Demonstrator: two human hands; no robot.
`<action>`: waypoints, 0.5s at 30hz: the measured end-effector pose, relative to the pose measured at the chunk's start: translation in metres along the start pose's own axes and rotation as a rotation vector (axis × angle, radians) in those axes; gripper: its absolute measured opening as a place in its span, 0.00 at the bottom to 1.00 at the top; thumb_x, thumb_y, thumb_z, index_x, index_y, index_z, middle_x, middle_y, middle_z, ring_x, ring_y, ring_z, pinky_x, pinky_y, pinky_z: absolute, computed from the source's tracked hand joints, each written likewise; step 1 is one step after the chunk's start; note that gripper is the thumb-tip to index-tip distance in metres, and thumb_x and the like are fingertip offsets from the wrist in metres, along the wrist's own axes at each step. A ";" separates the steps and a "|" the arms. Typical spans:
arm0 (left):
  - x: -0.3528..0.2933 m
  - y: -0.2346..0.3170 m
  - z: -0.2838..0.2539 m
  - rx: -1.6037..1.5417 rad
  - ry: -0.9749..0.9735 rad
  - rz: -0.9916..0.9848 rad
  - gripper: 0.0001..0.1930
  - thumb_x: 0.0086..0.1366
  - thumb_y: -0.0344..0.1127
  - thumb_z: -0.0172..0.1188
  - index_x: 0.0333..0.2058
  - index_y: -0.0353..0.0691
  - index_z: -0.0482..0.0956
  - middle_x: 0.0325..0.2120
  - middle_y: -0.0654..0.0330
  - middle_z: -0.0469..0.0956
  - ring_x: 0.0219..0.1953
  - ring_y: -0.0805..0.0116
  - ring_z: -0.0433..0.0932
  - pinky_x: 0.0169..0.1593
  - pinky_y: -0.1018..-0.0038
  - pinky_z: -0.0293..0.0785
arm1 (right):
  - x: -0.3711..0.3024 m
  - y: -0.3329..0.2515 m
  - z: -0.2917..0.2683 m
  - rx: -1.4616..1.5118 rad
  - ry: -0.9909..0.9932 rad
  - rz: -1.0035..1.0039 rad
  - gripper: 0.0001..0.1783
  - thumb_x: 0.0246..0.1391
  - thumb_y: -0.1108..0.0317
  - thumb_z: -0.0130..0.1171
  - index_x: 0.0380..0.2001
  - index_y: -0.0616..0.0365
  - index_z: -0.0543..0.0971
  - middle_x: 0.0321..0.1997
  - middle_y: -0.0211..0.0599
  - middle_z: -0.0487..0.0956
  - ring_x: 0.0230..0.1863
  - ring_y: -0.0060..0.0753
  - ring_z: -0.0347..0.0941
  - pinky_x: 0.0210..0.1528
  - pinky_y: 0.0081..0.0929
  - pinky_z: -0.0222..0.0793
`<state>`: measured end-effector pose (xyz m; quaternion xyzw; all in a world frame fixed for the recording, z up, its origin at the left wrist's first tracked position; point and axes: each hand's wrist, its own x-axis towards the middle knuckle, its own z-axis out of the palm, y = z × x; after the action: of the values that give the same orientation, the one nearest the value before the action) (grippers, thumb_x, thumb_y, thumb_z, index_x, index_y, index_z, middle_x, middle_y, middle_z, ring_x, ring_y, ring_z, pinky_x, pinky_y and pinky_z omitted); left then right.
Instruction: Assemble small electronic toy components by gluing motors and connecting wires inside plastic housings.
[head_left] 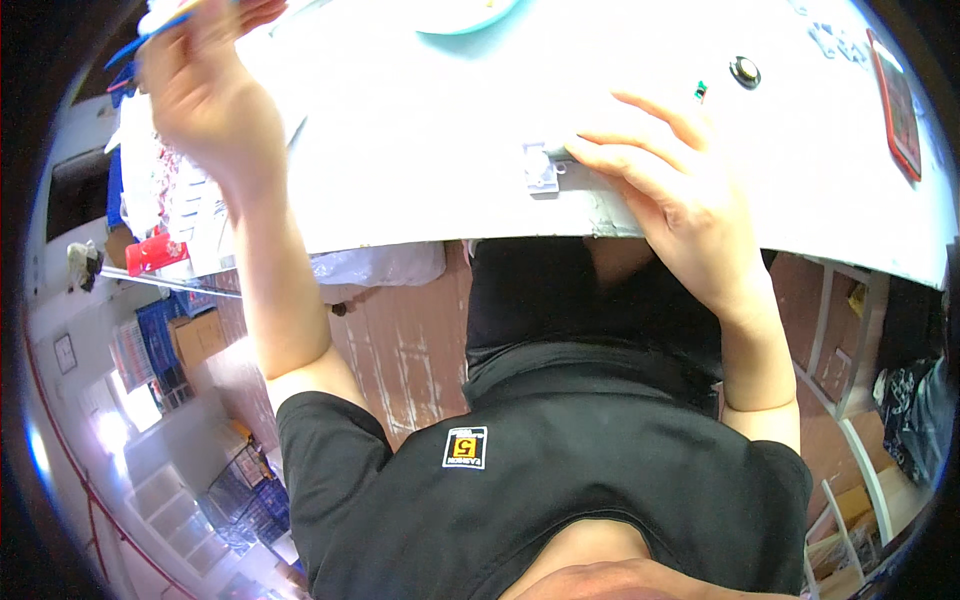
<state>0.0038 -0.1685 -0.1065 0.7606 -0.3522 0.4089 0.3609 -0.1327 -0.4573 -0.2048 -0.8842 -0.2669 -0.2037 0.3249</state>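
Right hand poised by a small white part, left hand out wide

The right hand [690,205] is loosely spread, fingers extended and closed around nothing visible; its leading fingertips sit just beside a white moulded part [541,170]. Whether they touch it is unclear, but the low position seems suited to steadying it. The part lies near the desk [400,185] edge, in front of the body, probably for easy reach by both hands. The left hand [215,110] is raised at upper left, blurred, with a thin blue object [150,38] at its fingers; I cannot tell whether it grips this.

Beyond the right hand, a small green piece [700,92] and a round black component [745,72] lie close together, presumably kept handy. A red-edged phone [897,108] rests farther right, perhaps to leave the middle for handwork. A turquoise-rimmed dish [465,25] sits at the top.
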 end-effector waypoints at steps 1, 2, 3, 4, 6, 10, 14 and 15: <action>-0.001 -0.005 0.012 -0.020 -0.015 -0.053 0.09 0.73 0.32 0.54 0.38 0.29 0.76 0.31 0.44 0.83 0.31 0.59 0.86 0.39 0.68 0.85 | -0.002 0.002 0.000 -0.013 0.003 -0.004 0.18 0.47 0.76 0.64 0.44 0.52 0.84 0.50 0.28 0.83 0.63 0.39 0.71 0.63 0.37 0.65; -0.007 -0.005 0.028 -0.066 -0.007 -0.157 0.09 0.73 0.33 0.55 0.37 0.32 0.75 0.29 0.54 0.80 0.30 0.67 0.81 0.38 0.73 0.79 | -0.004 0.004 0.000 -0.017 -0.002 0.010 0.18 0.48 0.76 0.64 0.44 0.51 0.85 0.50 0.28 0.83 0.63 0.39 0.71 0.63 0.38 0.65; -0.005 0.004 0.043 -0.103 -0.006 -0.258 0.08 0.73 0.35 0.55 0.36 0.35 0.75 0.27 0.63 0.77 0.29 0.76 0.75 0.36 0.79 0.72 | -0.003 0.004 -0.002 -0.010 -0.003 0.022 0.17 0.48 0.75 0.64 0.44 0.51 0.85 0.50 0.28 0.83 0.63 0.39 0.71 0.63 0.38 0.65; -0.006 -0.004 0.046 -0.057 -0.020 -0.221 0.09 0.73 0.34 0.55 0.35 0.35 0.75 0.26 0.63 0.77 0.29 0.76 0.75 0.37 0.80 0.73 | -0.002 0.002 -0.003 -0.007 0.002 0.013 0.17 0.48 0.75 0.64 0.44 0.51 0.85 0.50 0.28 0.83 0.63 0.39 0.71 0.63 0.38 0.65; -0.009 -0.011 0.050 -0.001 -0.056 -0.250 0.09 0.73 0.33 0.55 0.35 0.34 0.75 0.26 0.62 0.77 0.29 0.76 0.75 0.37 0.79 0.73 | 0.002 -0.001 -0.005 -0.021 -0.008 0.003 0.17 0.49 0.74 0.64 0.43 0.50 0.85 0.49 0.27 0.83 0.63 0.39 0.71 0.63 0.39 0.64; -0.010 -0.018 0.053 0.081 -0.209 -0.291 0.08 0.73 0.31 0.54 0.34 0.32 0.75 0.26 0.61 0.77 0.30 0.77 0.75 0.38 0.79 0.73 | 0.005 -0.001 -0.006 -0.049 -0.013 -0.021 0.16 0.49 0.74 0.64 0.43 0.50 0.85 0.49 0.26 0.83 0.63 0.38 0.71 0.63 0.39 0.63; -0.011 -0.016 0.053 -0.032 -0.176 -0.301 0.08 0.73 0.29 0.54 0.34 0.32 0.75 0.26 0.62 0.77 0.31 0.76 0.75 0.39 0.79 0.72 | 0.005 0.000 -0.003 -0.072 0.016 -0.050 0.13 0.48 0.71 0.66 0.40 0.51 0.84 0.46 0.25 0.82 0.60 0.37 0.73 0.65 0.42 0.63; -0.009 -0.013 0.053 -0.046 -0.191 -0.288 0.07 0.73 0.29 0.54 0.34 0.32 0.75 0.26 0.62 0.77 0.31 0.76 0.75 0.39 0.79 0.72 | 0.005 0.000 -0.003 -0.069 0.019 -0.050 0.13 0.48 0.71 0.66 0.40 0.51 0.84 0.46 0.25 0.82 0.60 0.37 0.73 0.65 0.42 0.63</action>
<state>0.0300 -0.2042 -0.1389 0.8302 -0.2814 0.2706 0.3979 -0.1294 -0.4581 -0.2002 -0.8859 -0.2786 -0.2292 0.2915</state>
